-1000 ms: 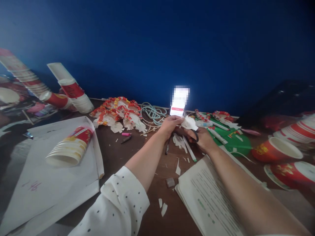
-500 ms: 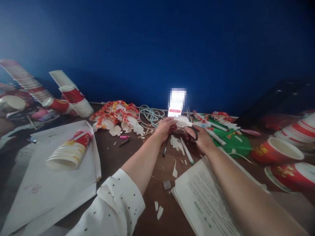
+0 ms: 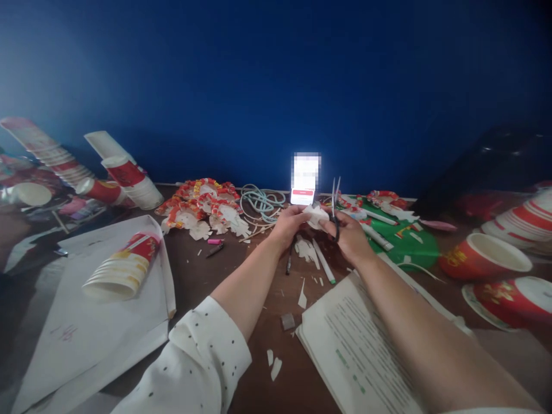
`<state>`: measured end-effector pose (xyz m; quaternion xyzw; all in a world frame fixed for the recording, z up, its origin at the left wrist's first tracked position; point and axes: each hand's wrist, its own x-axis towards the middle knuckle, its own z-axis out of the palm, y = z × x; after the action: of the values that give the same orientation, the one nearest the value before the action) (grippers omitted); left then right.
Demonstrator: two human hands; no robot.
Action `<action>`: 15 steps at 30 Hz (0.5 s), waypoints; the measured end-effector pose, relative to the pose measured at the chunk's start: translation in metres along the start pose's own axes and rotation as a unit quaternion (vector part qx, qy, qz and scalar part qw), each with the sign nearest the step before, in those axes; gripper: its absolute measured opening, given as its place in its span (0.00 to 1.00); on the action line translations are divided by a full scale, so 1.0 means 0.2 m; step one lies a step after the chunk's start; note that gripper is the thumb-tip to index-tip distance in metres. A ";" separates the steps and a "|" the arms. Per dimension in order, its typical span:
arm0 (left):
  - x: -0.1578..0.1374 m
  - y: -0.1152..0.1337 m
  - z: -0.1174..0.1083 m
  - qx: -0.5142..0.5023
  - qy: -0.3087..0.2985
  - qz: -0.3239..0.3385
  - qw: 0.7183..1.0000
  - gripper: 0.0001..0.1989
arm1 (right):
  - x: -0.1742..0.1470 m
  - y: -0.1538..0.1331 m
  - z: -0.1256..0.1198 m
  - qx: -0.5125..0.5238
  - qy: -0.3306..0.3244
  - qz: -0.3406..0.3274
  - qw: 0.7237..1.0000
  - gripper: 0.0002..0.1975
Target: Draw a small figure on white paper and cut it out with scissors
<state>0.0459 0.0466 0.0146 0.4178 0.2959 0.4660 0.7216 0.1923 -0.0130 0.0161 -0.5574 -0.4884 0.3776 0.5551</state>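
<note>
A small piece of white paper [image 3: 316, 217] with an uneven edge is pinched in my left hand [image 3: 288, 226], in the middle of the head view. My right hand [image 3: 348, 234] grips a pair of scissors [image 3: 335, 198] by its dark handles. The blades point up, slightly parted, just right of the paper. Below my hands lie cut paper scraps [image 3: 307, 252], a white marker [image 3: 323, 261] with a green tip and a dark pen [image 3: 289, 260]. Behind my hands a lit phone [image 3: 303, 197] stands against the blue wall.
Left of my hands are a heap of red-and-white paper cutouts [image 3: 202, 207] and a coiled pale cord [image 3: 261, 201]. Stacked paper cups [image 3: 123, 270] lie on a white sheet [image 3: 86, 345]. A printed booklet [image 3: 353, 345] is in front; red cups [image 3: 483, 259] stand at right.
The scissors have turned from beside the paper to pointing upward, away from it. The paper in my left hand has been tilted and shows more of its face.
</note>
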 end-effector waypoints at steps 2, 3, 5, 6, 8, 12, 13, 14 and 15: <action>0.00 -0.01 0.01 -0.009 0.002 0.004 1.000 0.14 | -0.01 0.00 0.02 0.000 0.015 0.002 1.000 0.25; 0.00 -0.02 0.02 -0.015 0.004 0.004 1.000 0.14 | -0.01 0.00 0.03 0.002 0.016 0.006 1.000 0.24; 0.00 -0.03 0.03 -0.029 0.007 0.004 1.000 0.15 | -0.02 -0.01 0.04 0.001 0.006 0.016 1.000 0.23; 0.00 -0.04 0.03 -0.035 0.008 0.004 0.999 0.15 | -0.02 -0.01 0.05 0.000 -0.002 0.022 1.000 0.23; 0.00 -0.04 0.03 -0.044 0.009 0.011 0.999 0.17 | -0.03 -0.03 0.06 0.000 -0.017 0.033 0.999 0.21; 0.00 -0.05 0.04 -0.046 0.019 0.028 0.998 0.19 | -0.04 -0.05 0.04 0.012 -0.049 0.065 0.997 0.20; 0.00 -0.04 0.04 -0.045 0.020 0.030 0.998 0.19 | -0.04 -0.06 0.04 0.014 -0.059 0.073 0.996 0.20; 0.01 -0.05 0.04 -0.042 0.020 0.032 0.998 0.19 | -0.04 -0.06 0.03 0.015 -0.070 0.079 0.994 0.20; 0.01 -0.05 0.03 -0.039 0.020 0.034 0.998 0.20 | -0.04 -0.06 0.02 0.014 -0.078 0.084 0.993 0.20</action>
<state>0.0562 0.0438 0.0098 0.3903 0.2771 0.5097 0.7149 0.1851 -0.0212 0.0272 -0.5577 -0.4762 0.4719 0.4894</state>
